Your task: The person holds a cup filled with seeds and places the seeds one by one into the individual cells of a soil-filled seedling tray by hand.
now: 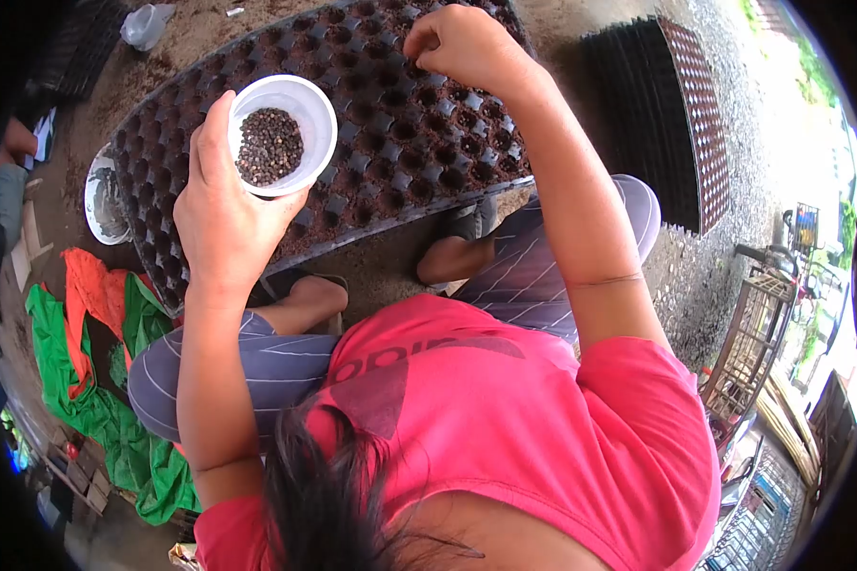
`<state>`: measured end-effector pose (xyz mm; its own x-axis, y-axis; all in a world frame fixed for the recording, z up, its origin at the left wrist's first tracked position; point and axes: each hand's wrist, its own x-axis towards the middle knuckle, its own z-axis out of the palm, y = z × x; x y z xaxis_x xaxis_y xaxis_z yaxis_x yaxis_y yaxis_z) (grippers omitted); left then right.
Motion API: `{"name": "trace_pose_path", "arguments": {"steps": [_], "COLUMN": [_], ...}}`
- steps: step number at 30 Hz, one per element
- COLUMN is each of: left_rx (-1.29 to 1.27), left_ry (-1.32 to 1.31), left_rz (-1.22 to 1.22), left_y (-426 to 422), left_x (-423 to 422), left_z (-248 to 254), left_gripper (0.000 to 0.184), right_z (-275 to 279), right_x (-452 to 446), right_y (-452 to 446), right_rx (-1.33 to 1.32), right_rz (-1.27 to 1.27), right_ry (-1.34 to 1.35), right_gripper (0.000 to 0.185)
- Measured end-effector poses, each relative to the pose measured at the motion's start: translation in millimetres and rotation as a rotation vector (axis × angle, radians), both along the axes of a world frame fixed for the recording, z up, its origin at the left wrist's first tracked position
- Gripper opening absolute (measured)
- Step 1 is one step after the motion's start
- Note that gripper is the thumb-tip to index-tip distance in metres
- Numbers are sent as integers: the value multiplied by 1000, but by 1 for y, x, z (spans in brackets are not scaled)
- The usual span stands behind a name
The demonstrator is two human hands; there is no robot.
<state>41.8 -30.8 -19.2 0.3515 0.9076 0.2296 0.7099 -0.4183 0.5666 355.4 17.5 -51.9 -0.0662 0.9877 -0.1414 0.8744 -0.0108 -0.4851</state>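
Note:
A white cup (319, 109) with small dark seeds (270, 147) in its bottom is held in my left hand (224, 214), fingers and thumb wrapped round its side. Under it lie black cell trays (376, 143) with dark brown soil in their cells. Over the far part of the trays is my right hand (467, 48), its fingers bent and pinched together close to the cells. What those fingertips hold, if anything, is too small to make out.
A tall stack of black trays (652, 124) stands at the right. Left of the trays are a round white container (105, 200) and green and orange cloth (95, 305). A plastic bag (146, 26) lies at the upper left. Part of another person (9, 190) shows at the left edge.

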Motion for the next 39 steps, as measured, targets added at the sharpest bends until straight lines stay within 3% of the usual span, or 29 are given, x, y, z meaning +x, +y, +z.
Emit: {"name": "trace_pose_path", "arguments": {"steps": [2, 3, 5, 9, 11, 15, 17, 24, 25, 29, 39], "left_rx": [23, 22, 18, 17, 163, 148, 21, 122, 104, 98, 89], "left_ry": [-9, -9, -20, -13, 26, 11, -9, -10, -21, -29, -42], "left_rz": [-12, -12, -14, -5, -46, -48, 6, 18, 12, 11, -22], "left_y": [1, 1, 2, 2, 4, 5, 6, 16, 15, 7, 3], "left_x": [-1, -1, -1, -2, -1, -2, -3, -1, 1, 11, 10], "left_z": [-1, -1, -2, -3, -3, -3, -1, 1, 2, 8, 8], "left_gripper": [103, 103, 103, 103, 101, 100, 101, 98, 96, 95, 96], "right_z": [-11, -5, 8, 0, -14, -9, -19, 25, 11, 4, 18], "right_x": [3, 2, -1, 2, 5, 5, 12, -5, -2, -1, -7], "right_y": [3, 2, 2, 2, 6, 7, 13, 1, -5, -17, -36], "right_rx": [154, 153, -121, -94, 52, -33, 131, -90, 67, 49, 9], "right_rz": [32, 32, -4, -6, 84, 80, 160, 139, 229, 129, 154], "right_ry": [-103, -103, -39, -10, -128, -129, -75, -36, -47, -31, -34], "right_gripper": [22, 22, 23, 24, 25, 26, 26, 18, 16, 18, 17]}}
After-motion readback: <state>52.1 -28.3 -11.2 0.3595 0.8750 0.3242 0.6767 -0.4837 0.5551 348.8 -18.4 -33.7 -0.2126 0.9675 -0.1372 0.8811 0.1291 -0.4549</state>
